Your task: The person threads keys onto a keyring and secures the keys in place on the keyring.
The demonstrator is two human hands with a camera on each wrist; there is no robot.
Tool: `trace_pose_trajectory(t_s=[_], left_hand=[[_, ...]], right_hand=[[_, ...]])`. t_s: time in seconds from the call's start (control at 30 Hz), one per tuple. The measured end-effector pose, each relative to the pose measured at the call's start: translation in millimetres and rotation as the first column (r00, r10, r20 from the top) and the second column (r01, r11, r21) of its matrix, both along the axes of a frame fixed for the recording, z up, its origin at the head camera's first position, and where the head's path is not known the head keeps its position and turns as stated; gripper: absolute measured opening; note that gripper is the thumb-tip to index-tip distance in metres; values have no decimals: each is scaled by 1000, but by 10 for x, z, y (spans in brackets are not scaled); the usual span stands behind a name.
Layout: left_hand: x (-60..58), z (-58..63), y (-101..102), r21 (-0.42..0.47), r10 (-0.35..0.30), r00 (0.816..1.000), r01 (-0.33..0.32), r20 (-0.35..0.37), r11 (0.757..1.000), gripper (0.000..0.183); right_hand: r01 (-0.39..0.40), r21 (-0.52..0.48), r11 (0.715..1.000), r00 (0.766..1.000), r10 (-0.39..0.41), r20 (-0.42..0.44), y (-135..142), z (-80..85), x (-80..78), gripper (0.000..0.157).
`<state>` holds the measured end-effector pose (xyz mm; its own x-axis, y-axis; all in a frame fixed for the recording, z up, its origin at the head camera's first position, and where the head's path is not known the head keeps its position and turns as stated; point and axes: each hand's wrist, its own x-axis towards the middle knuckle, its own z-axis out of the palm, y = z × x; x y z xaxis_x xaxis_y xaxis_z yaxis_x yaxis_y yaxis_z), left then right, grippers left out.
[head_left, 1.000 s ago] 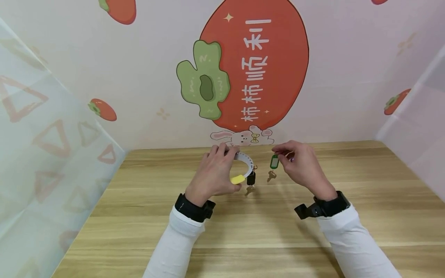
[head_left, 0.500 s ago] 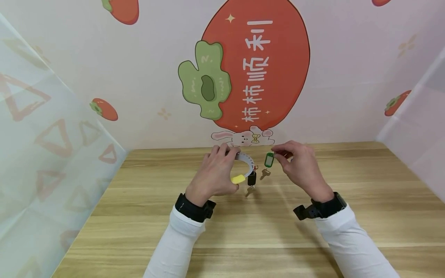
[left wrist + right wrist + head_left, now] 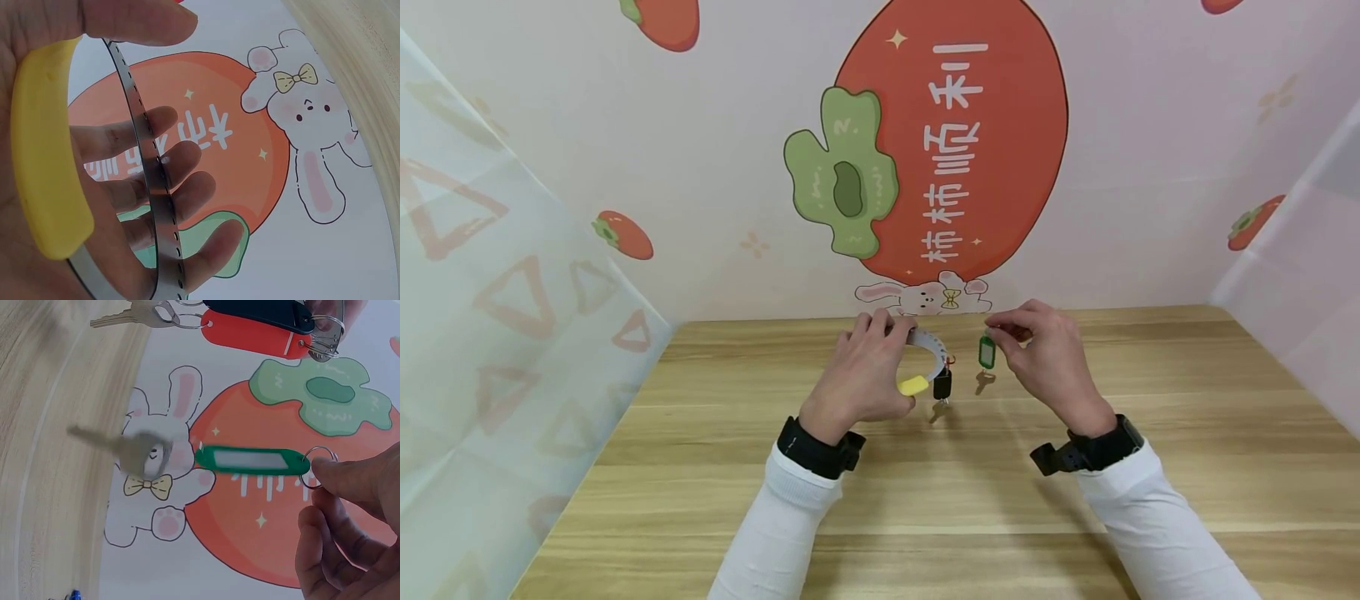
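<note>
My left hand (image 3: 865, 367) grips a slotted metal hoop (image 3: 937, 350) with a curved yellow handle (image 3: 50, 150) against the palm. From the hoop's right side hang a black key tag (image 3: 942, 385) and a red key tag (image 3: 250, 334), with keys (image 3: 134, 315) below. To the right, my right hand (image 3: 1048, 358) pinches the small split ring (image 3: 320, 448) of a green key tag (image 3: 987, 352) between thumb and forefinger. A key (image 3: 125, 450), blurred in the right wrist view, dangles from this tag's other end. A gap separates the green tag from the hoop.
Both hands are over the wooden table (image 3: 925, 500), near its back edge. Behind stands a white wall panel (image 3: 722, 167) printed with a big red persimmon and a rabbit. Pale side panels (image 3: 512, 250) flank the table. A small blue item (image 3: 76, 595) shows at the right wrist view's lower edge.
The green key tag has swung left and partly back right beneath the right hand, which has moved only slightly left. The left hand and the hoop are nearly still.
</note>
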<state>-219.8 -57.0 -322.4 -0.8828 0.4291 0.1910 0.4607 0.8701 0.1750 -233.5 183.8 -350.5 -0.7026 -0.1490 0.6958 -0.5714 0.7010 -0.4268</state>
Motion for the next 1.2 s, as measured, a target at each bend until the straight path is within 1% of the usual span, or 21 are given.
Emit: trace_pose_trajectory(t_s=[0.13,0.4,0.67,0.83,1.03,1.13,1.2], left_hand=[[5,2,-4,5,-1,1000,1,2,1000,87],[10,-1,-6,8,1,1000,-1,1,1000,85],[9,-1,1,0,0,1000,0,0,1000,85],[14,7,9,-4,-10,1000,10,-3,1000,84],[18,6,19,-16,-24,999,24,-25,1000,81],[15,0,22,-15,-26,999,25,-32,1000,82],[14,-2,22,-13,-27,999,27,-35,1000,82]], right_hand=[[-4,-12,1000,1000,4,10,-7,0,2,10],[-50,-45,998,998,52,46,-34,-4,-2,11],[-30,-74,997,998,34,51,-74,-27,2,12],[-37,-109,993,997,44,63,-89,-37,8,12],[-43,-137,990,996,52,66,-127,-52,18,11],[-48,-155,987,994,62,90,-146,-51,36,10],[-63,-175,983,988,86,128,-154,-47,45,9]])
